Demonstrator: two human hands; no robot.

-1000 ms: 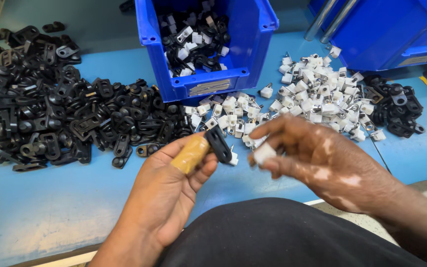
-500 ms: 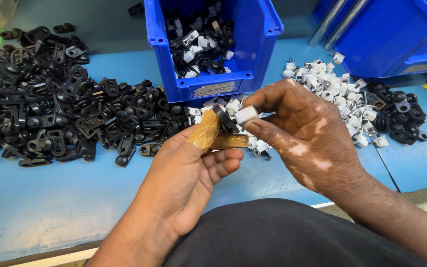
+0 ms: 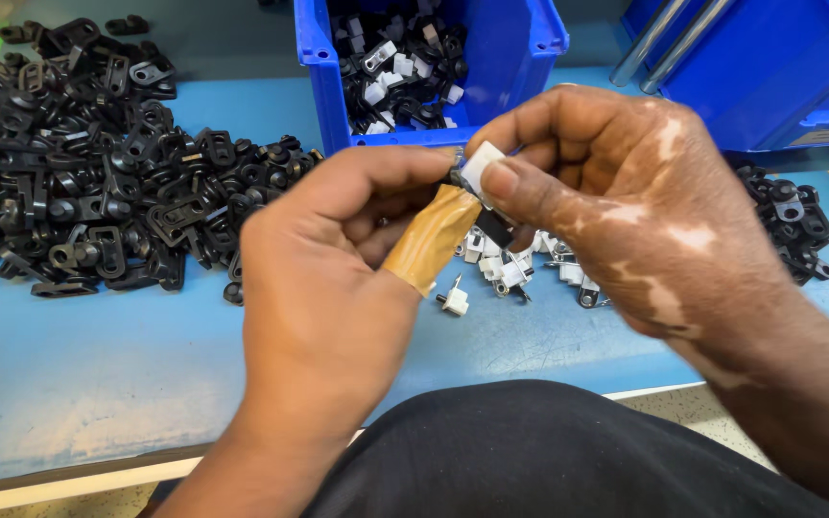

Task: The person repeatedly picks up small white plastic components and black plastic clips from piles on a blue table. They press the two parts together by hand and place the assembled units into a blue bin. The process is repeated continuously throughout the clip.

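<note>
Both hands met just in front of the blue bin (image 3: 323, 72). Left hand (image 3: 338, 278), thumb wrapped in tan tape, pinched a small black bracket (image 3: 496, 228); right hand (image 3: 616, 192) had thumb and forefinger closed on a white clip (image 3: 480, 165), pressed against it. Parts looked light, stiff plastic, small enough to slip, so best gripped by the flat sides. Loose black brackets (image 3: 98, 192) were heaped left of the bin, white clips (image 3: 510, 269) in front.
</note>
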